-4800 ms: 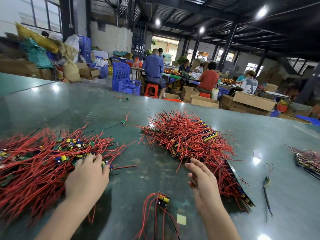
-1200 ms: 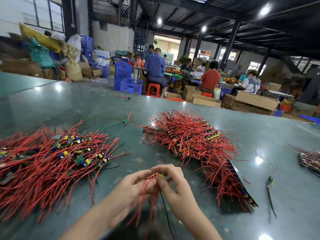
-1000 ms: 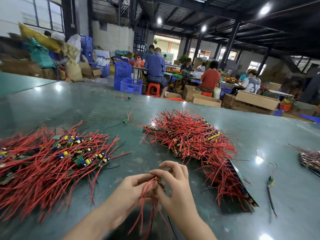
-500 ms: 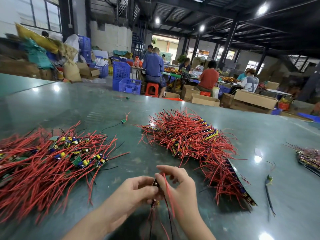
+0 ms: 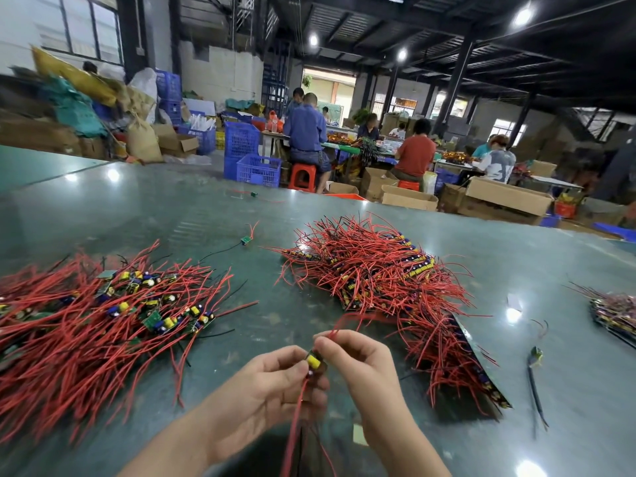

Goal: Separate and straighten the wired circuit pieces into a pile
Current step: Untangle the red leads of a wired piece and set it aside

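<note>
In the head view, a single wired circuit piece (image 5: 314, 360) is held just above the green table (image 5: 206, 215) at about 6 o'clock, its yellow component showing between the two hands. The left hand (image 5: 265, 387) is curled round the lower side of the piece, thumb and forefinger pinching it, while red wires (image 5: 292, 428) hang down from it toward the near edge. The right hand (image 5: 358, 359) is likewise closed on the piece, its fingertips (image 5: 325, 342) nipping a red lead that arcs up toward 1 o'clock. The step in hand appears to be straightening — the leads being drawn out from the board. It would best be done with the board kept pinched firmly by the left hand so that the pull is taken by the wire and not by the solder joints, and with the right fingers slid along each lead from root to tip, not tugged. The unsorted tangle (image 5: 86, 325) lies at 9 o'clock, boards and leads crossing at all angles; the neater pile (image 5: 378, 277) lies at 1 o'clock, well apart from the hands. The piece is probably meant for that pile — laid with its leads running the same way as its neighbours. A stray piece (image 5: 246, 239) rests near 12 o'clock, and another (image 5: 535, 354) at 3 o'clock.
</note>
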{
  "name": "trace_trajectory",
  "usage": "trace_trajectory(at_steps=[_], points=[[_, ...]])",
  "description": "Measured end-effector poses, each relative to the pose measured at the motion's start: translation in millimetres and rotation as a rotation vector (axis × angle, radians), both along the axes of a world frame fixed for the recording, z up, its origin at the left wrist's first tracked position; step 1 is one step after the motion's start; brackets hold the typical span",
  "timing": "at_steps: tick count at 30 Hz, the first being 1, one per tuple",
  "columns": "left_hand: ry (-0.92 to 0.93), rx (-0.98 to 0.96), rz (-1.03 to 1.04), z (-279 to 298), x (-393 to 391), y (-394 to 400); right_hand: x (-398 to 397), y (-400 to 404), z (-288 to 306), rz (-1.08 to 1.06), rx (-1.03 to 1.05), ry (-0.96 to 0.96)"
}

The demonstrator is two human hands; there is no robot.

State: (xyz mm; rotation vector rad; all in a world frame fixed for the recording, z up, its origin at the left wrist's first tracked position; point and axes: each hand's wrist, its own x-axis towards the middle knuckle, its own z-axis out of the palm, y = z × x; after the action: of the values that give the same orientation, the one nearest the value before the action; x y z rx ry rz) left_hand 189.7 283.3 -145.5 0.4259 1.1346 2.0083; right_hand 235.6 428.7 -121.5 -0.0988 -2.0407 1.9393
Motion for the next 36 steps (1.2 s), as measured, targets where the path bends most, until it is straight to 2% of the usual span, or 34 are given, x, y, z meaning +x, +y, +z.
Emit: trace_trajectory(at_steps=[8, 11, 16, 20, 22, 24, 27, 32, 36], points=[[-0.085, -0.065, 0.004, 4.4, 2.5, 2.3, -0.4, -3.5, -0.1, -0.002, 0.058, 0.006], [-0.118, -0.12, 0.028, 11.4, 6.9, 2.7, -0.6, -6.2, -0.4, 0.018, 0.021, -0.012], [0.199, -0.292, 0.214, 14.1, 8.0, 5.1, -2.4, 0.5, -2.0, -0.096, -0.198, 0.001], [0.422, -0.358, 0.388, 9.0, 7.9, 5.8, -3.2, 2.6, -5.6, -0.081, -0.242, -0.038], [0.534, -0.386, 0.444, 7.6, 6.3, 4.3, -3.9, 2.5, -6.9, -0.045, -0.299, -0.05], [0.644, -0.408, 0.491, 6.5, 3.3, 3.4, -4.6, 3.3, -8.3, 0.053, -0.447, -0.088], [0.74, -0.431, 0.545, 5.2, -0.6, 2.5, -5.6, 2.9, -8.7, 0.131, -0.586, -0.134], [0.825, -0.469, 0.559, 1.8, -3.0, -1.6, -7.0, 7.0, -7.5, -0.024, -0.418, -0.105], [0.864, -0.465, 0.591, 4.9, -3.0, -3.1, -6.3, 11.8, -5.9, 0.045, -0.389, -0.123]])
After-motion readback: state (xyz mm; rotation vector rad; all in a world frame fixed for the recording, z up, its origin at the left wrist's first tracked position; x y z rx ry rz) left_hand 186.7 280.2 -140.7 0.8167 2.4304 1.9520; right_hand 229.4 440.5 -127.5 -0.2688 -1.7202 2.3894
